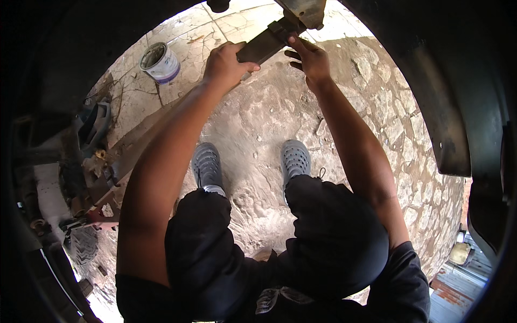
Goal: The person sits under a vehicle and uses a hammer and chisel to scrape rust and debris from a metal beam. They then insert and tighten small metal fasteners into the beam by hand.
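Note:
A dark flat metal bar slants up and right at the top of the head view, with a band round it near its far end. My left hand is closed round the bar's near end, its thumb along the lower edge. Close to the band, my right hand grips the bar's edge with the upper digit. Its other fingers, dark at the tips, reach out below that edge. Just beyond the band, the bar meets a worn metal bracket, which hides its far end.
An open paint can stands on cracked tiles at the left. Tools and metal parts lie along the left side. Large dark curved panels frame the right. Beneath me is rough stone ground; corrugated sheeting lies at lower right.

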A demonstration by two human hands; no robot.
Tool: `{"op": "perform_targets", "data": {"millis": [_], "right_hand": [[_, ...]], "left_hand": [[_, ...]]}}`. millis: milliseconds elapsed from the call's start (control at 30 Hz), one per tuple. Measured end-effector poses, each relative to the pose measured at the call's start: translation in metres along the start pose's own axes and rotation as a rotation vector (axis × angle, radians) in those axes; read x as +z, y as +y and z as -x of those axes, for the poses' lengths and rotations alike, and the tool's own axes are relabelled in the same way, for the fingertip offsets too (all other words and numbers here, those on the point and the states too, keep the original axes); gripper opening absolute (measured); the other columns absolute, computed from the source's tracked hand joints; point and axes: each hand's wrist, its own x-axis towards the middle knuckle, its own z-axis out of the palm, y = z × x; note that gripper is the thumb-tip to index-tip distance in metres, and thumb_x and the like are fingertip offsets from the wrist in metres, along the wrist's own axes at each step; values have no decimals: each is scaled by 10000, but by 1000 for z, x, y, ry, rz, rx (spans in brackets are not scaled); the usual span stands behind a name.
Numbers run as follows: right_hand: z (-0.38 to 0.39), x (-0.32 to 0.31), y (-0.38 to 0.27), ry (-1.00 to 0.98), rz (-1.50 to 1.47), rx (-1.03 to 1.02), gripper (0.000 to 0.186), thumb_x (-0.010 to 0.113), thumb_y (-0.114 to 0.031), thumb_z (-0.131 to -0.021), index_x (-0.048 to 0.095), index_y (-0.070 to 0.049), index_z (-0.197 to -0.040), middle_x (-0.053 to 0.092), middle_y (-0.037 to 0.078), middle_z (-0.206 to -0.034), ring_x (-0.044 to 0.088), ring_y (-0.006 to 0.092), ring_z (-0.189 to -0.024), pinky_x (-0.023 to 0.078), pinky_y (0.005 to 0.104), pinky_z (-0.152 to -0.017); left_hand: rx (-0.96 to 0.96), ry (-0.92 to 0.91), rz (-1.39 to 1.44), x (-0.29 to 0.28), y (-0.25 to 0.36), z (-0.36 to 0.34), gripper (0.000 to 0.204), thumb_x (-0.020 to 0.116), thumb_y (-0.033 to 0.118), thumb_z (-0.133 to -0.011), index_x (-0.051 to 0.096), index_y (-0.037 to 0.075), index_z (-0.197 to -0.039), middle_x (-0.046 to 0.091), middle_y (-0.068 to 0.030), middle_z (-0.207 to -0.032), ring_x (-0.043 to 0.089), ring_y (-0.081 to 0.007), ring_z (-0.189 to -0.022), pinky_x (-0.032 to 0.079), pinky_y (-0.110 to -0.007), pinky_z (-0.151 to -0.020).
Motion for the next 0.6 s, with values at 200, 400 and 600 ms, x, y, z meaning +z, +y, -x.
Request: {"op": "perform_targets", "data": {"millis": [200, 400, 600], "right_hand": [[-15, 20, -24, 74, 197, 126, 643, 889, -512, -842, 757, 48, -1130, 789, 78, -1019, 759, 172, -903, 598, 299, -711], [-8, 10, -10, 80, 585, -215, 596, 617, -614, -1012, 810, -54, -949, 797, 36, -802, 795, 177, -720, 596, 323, -765], [22, 15, -34, 103, 736, -85, 521, 601, -547, -1041, 803, -69, -1005, 750, 45, -711, 763, 171, -686, 573, 345, -728]], "left_hand": [[-41, -66, -36, -7, 2, -3, 817, 932, 497, -725, 697, 72, -1383, 762, -165, -1099, 746, -289, -997, 573, -395, -895], [-51, -199, -76, -23, 17, -9, 799, 952, 415, -707, 694, 70, -1380, 751, -177, -1149, 738, -314, -1049, 566, -407, -944], [-92, -47, -48, -10, 15, 2, 768, 954, 322, -717, 684, 25, -1371, 728, -193, -1210, 712, -348, -1121, 554, -422, -998]]}}
